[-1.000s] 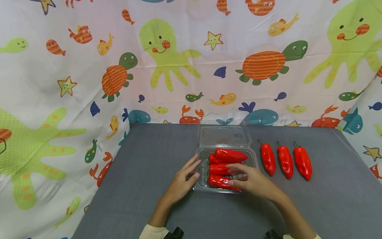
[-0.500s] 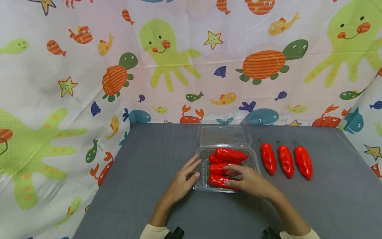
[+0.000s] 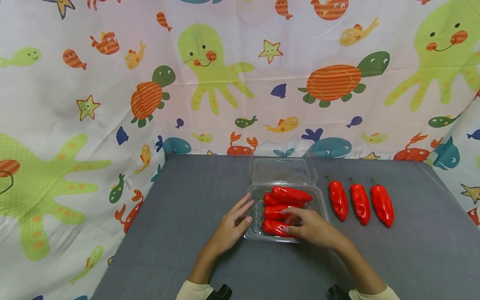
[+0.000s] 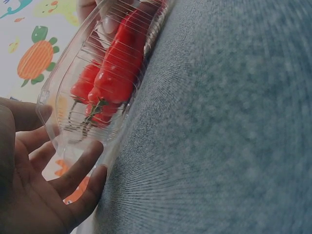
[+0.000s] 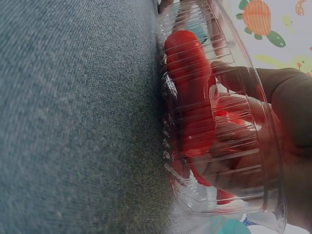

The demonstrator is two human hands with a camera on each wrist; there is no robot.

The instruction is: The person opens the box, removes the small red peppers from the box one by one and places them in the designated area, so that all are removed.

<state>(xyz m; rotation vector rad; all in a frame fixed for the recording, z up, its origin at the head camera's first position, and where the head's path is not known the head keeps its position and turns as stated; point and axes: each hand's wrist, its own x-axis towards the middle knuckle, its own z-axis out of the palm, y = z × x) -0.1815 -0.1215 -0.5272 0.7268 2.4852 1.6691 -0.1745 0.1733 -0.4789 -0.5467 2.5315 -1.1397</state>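
Several glossy red peppers lie in a clear plastic clamshell box (image 3: 323, 202), its lid (image 3: 283, 170) folded back flat behind it. My right hand (image 3: 315, 227) reaches over the box's right side and grips the front pepper (image 3: 273, 227) between thumb and fingers; the hand hides that pepper's right end. Its index finger overlaps the pepper behind (image 3: 273, 212). Through the ribbed wall in the right wrist view, the held pepper (image 5: 190, 92) shows with fingers around it. At the box's left side, my left hand (image 3: 230, 229) touches the rim with loosely spread fingers (image 4: 83, 165).
To the right of the box, three more red peppers stand in a row on the grey tabletop (image 3: 180, 208): a near one (image 3: 338, 201), a middle one (image 3: 360, 204) and a far-right one (image 3: 382, 206). A sea-animal curtain (image 3: 232, 83) hangs behind and beside the table.
My right hand has shifted slightly left over the front pepper, then stayed there. The left hand holds its place at the box, and the peppers look unmoved.
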